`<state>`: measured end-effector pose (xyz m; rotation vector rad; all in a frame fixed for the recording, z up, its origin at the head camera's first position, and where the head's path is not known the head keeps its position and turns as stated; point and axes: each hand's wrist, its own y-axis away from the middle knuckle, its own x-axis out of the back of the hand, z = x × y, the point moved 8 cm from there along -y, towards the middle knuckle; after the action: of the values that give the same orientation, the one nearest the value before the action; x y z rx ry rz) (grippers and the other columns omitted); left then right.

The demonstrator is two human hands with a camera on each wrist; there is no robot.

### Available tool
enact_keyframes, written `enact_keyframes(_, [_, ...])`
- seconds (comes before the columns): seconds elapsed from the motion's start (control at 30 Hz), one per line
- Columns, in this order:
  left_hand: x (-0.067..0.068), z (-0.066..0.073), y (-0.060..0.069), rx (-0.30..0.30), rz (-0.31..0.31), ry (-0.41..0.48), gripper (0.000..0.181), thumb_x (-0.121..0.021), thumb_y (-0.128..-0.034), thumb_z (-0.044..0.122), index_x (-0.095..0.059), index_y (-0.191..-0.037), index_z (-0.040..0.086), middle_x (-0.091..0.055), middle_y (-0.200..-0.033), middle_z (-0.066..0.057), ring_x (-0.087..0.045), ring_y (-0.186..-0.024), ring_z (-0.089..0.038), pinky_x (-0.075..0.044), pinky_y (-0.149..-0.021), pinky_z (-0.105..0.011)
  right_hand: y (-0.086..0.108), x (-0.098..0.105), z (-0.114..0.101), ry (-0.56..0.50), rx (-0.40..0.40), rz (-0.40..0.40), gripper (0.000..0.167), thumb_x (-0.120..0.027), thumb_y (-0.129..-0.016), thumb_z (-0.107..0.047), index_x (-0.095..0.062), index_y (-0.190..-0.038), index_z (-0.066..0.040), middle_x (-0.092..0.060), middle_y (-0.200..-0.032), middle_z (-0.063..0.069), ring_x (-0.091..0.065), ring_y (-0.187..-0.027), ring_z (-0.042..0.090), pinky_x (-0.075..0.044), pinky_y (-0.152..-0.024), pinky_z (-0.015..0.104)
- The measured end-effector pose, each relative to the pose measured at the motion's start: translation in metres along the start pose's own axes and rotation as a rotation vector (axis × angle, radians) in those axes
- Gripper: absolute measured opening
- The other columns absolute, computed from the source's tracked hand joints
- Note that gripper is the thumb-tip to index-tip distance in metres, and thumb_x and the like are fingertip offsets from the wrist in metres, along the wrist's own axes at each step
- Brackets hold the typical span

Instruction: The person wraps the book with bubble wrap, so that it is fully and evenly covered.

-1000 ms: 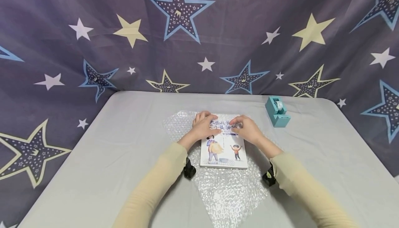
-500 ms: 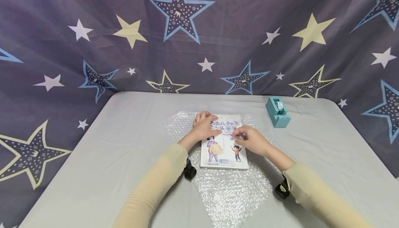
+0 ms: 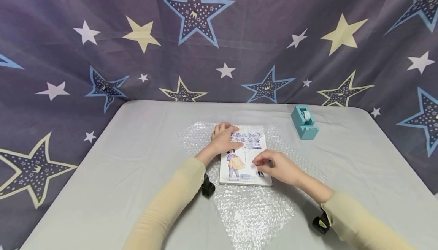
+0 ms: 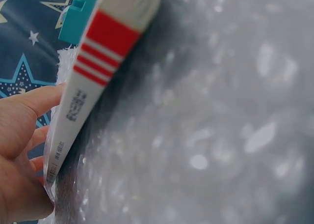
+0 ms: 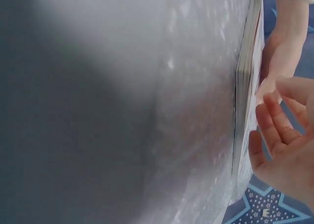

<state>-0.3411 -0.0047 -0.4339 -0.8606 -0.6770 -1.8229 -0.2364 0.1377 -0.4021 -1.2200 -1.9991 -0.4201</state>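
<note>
A white book point(image 3: 248, 171) with a drawn figure on its cover lies on a sheet of bubble wrap point(image 3: 253, 212). Its upper part, with the title, looks mottled, as though under clear wrap. My left hand point(image 3: 224, 140) rests on the book's upper left, thumb across the cover. In the left wrist view, that hand point(image 4: 22, 140) is beside the red-striped book spine point(image 4: 91, 62). Over the lower right of the cover is my right hand point(image 3: 280, 167), hiding a second figure. The right wrist view shows that hand point(image 5: 289, 150) with loosely bent fingers and nothing between them.
A teal tape dispenser point(image 3: 305, 122) with a roll in it stands at the back right of the grey-covered table point(image 3: 154, 136). Behind the table hangs a dark star-patterned cloth point(image 3: 239, 45). Black wrist cameras sit under both sleeves.
My right hand has moved from the upper right of the book down and toward me, to the lower right of the cover. My left hand and the book have stayed in place.
</note>
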Motion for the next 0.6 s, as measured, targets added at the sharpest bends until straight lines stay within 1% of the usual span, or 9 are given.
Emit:
enact_keyframes(0.07, [0.0,0.0,0.0,-0.003,0.004,-0.003,0.058,-0.064,-0.0812,0.041,-0.044,-0.132,0.021,-0.022,-0.141,-0.006,-0.012,-0.13,-0.028,-0.013,-0.106,-0.048,0.005,-0.004,-0.004,-0.016,0.024,-0.018,0.017,-0.065,-0.081,-0.01,-0.066,-0.098,-0.012,-0.063,-0.091,-0.002,-0.056,-0.081,0.007,-0.049,-0.074,0.026])
enact_keyframes(0.2, [0.0,0.001,0.001,0.0,-0.001,-0.007,0.058,-0.063,-0.0814,0.041,-0.043,-0.133,0.021,-0.021,-0.141,-0.006,-0.011,-0.13,-0.028,-0.013,-0.106,-0.048,0.015,-0.012,-0.012,-0.035,0.052,-0.063,0.017,-0.065,-0.082,-0.012,-0.065,-0.099,-0.014,-0.062,-0.09,-0.003,-0.054,-0.078,0.006,-0.048,-0.07,0.023])
enact_keyframes(0.4, [0.001,0.002,0.002,-0.001,0.001,-0.012,0.058,-0.064,-0.0816,0.04,-0.044,-0.133,0.021,-0.021,-0.142,-0.007,-0.011,-0.131,-0.028,-0.014,-0.106,-0.048,0.028,-0.016,-0.022,-0.053,0.083,-0.08,0.018,-0.065,-0.081,-0.01,-0.065,-0.099,-0.015,-0.063,-0.091,-0.004,-0.055,-0.079,0.005,-0.049,-0.071,0.024])
enact_keyframes(0.6, [-0.001,0.001,0.001,0.0,-0.01,-0.012,0.058,-0.062,-0.0822,0.042,-0.043,-0.133,0.021,-0.02,-0.142,-0.006,-0.01,-0.131,-0.028,-0.013,-0.107,-0.048,0.04,-0.02,-0.028,-0.075,0.105,-0.117,0.02,-0.066,-0.08,-0.01,-0.064,-0.099,-0.014,-0.063,-0.09,-0.003,-0.055,-0.079,0.003,-0.049,-0.07,0.023])
